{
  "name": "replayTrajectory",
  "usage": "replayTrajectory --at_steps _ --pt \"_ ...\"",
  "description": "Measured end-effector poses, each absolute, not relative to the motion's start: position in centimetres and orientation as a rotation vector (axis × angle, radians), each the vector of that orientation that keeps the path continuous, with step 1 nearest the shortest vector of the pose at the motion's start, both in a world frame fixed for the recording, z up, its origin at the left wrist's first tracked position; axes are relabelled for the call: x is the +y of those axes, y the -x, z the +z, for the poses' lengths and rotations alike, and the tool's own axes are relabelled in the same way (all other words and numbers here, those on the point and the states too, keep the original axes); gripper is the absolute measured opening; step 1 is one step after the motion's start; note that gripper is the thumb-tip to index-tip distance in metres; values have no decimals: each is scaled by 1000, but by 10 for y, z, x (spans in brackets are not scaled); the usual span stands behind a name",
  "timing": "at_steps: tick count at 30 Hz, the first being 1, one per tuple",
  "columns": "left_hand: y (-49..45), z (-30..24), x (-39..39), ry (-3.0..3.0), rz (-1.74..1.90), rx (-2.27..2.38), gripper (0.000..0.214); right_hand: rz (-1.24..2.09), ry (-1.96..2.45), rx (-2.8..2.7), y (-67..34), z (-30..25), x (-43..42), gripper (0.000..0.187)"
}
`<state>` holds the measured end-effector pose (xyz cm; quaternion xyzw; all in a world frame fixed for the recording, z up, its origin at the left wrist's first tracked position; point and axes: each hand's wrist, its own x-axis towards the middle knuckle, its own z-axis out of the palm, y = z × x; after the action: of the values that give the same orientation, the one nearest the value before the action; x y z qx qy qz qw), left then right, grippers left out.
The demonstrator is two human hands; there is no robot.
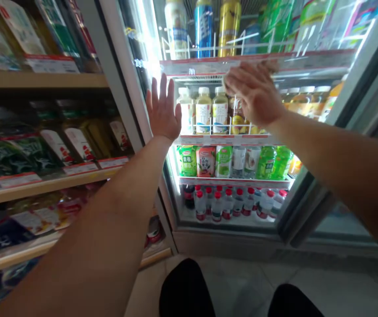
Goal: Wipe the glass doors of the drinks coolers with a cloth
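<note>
My left hand (pixel 163 110) is raised with its fingers spread, palm toward the left side of a lit drinks cooler's glass door (pixel 189 70). Whether it touches the glass I cannot tell. My right hand (pixel 255 92) is up in front of the same door, further right, its fingers pointing left and smeared by motion. A brownish blur lies beside its knuckles, and I cannot make out whether it holds anything. Behind the hands, bottles of pale tea (pixel 203 110) stand on a middle shelf, partly covered by the right hand.
Cans (pixel 203 28) fill the top cooler shelf. Green bottles (pixel 266 163) and red-capped water bottles (pixel 217 206) stand lower down. At left is a wooden shelf rack (pixel 43 81) with bottled goods. A dark door frame (pixel 311 189) runs along the right. My knees show above the tiled floor (pixel 242 281).
</note>
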<state>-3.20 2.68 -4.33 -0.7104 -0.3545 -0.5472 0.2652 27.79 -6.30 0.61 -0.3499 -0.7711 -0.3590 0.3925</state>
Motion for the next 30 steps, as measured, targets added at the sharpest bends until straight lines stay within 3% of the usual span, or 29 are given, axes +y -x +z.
replayTrajectory --at_steps 4,11,18,25,30 --pt "33 -44 21 1841 -1372 -978 72 -950 923 -1684 -266 37 -52 55" --pt "34 -42 16 1909 -1384 -997 79 -892 790 -2162 -252 -22 -62 52" --pt "33 -41 27 1944 -1447 -999 91 -906 1038 -1693 -271 47 -63 50" --pt "36 -42 36 1944 -1501 -935 89 -993 915 -2107 -277 10 -67 52" --pt "37 -43 38 1898 -1476 -936 84 -957 1070 -1599 -273 46 -62 61"
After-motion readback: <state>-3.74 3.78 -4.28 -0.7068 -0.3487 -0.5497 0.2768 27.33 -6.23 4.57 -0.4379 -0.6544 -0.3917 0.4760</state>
